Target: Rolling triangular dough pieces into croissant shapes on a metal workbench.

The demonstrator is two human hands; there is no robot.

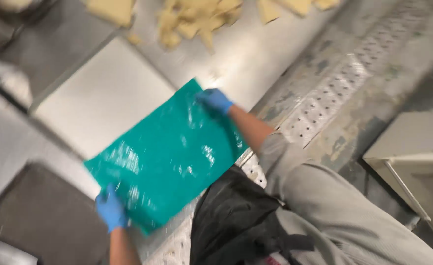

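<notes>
- The person holds a teal plastic sheet (169, 154) by 2 opposite ends, stretched flat over the edge of the steel worktop (255, 59).
- The left hand (111, 210), in a blue glove, is closed on the near lower corner, fingers curled round the edge.
- The right hand (215, 100), also gloved in blue, pinches the far upper corner; the blur hides how the fingertips sit.
- To my eye the grip works best kept even at both corners, since a thin, slick film like this sags and folds if 1 side slackens.
- The sheet looks glossy and crinkled, with bright highlights, and seems limp rather than stiff.
- Under it lies a white rectangular board (103, 98), smooth and matte.
- Pale yellow dough pieces (196, 19), ragged and flat, lie scattered at the far end of the worktop.
- A dark flat tray (39, 216) sits near the left hand.
- The floor drain grate (334, 93) is perforated metal.
</notes>
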